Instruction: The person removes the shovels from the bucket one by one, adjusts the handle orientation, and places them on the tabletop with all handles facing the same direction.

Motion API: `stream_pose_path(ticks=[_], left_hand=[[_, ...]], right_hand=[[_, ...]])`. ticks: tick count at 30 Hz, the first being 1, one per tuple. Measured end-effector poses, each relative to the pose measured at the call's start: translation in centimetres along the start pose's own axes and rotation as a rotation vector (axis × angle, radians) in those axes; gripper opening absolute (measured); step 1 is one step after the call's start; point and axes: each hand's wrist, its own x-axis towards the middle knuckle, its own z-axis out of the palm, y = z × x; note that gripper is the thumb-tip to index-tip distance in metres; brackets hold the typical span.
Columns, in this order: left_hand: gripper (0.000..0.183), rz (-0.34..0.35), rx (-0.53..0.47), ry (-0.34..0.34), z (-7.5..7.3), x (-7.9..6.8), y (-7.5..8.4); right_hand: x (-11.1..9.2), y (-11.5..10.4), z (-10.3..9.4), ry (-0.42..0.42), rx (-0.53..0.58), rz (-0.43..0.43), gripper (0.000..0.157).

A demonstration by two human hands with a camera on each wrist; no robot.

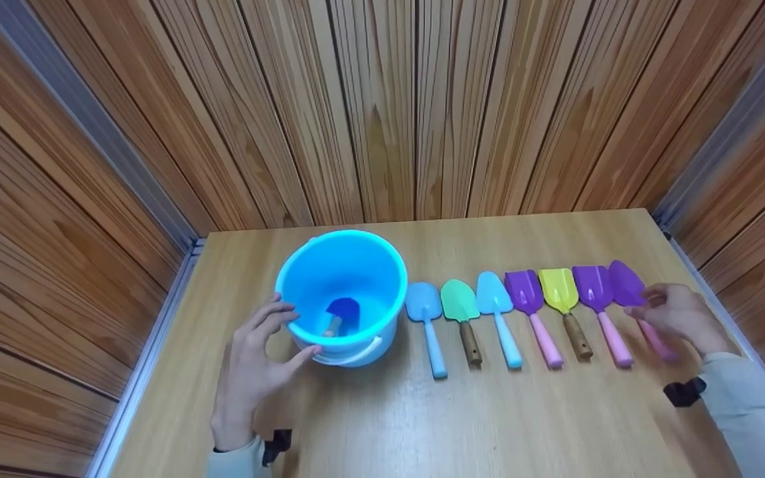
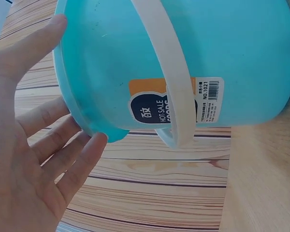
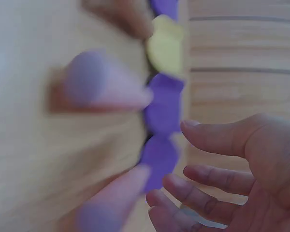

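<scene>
A light-blue bucket (image 1: 339, 292) with a white handle (image 2: 171, 53) stands on the table. Inside it lies a trowel with a dark blue blade (image 1: 344, 312). At the bucket's near-left rim is my left hand (image 1: 253, 358), thumb and fingers spread with the tips at the rim. My right hand (image 1: 678, 315) hovers over the rightmost trowel (image 1: 625, 282), which has a purple blade and pink handle; the hand covers its neck. In the right wrist view, the fingers (image 3: 198, 191) are loosely bent beside that trowel's blade, holding nothing.
Several more trowels lie in a row right of the bucket, including a blue one (image 1: 424, 302), a green one (image 1: 460, 302), a yellow one (image 1: 560, 289) and another purple one (image 1: 594, 289). Wood-plank walls (image 1: 382, 119) border the table (image 1: 422, 431) at back and sides.
</scene>
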Motion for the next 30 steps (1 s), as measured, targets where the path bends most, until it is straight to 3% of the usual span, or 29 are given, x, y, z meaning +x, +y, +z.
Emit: stream_pose_path(ticks=[7,11,20,25,30], left_hand=[[0.064,-0.015,0.000,-0.013,-0.2,0.0,0.0],[0.062,-0.010,0.002,-0.014,-0.2,0.2,-0.1],[0.059,0.017,-0.003,-0.011,-0.4,0.0,-0.2],[0.060,0.012,-0.008,-0.004,-0.3,-0.2,-0.2],[0.061,-0.003,-0.015,-0.023,-0.2,-0.1,0.0]], right_hand=[[1.5,-8.3,0.7,-0.005,-0.041,-0.176,0.068],[2.7,-13.2,1.4,-0.021,-0.081,-0.231,0.060],[3.1,-24.0,5.1,-0.048,-0.090,-0.407,0.043],[2.4,-28.9,7.3,-0.043,-0.065,-0.577,0.036],[1.9,-32.1,9.3,-0.074,-0.033,-0.695,0.033]])
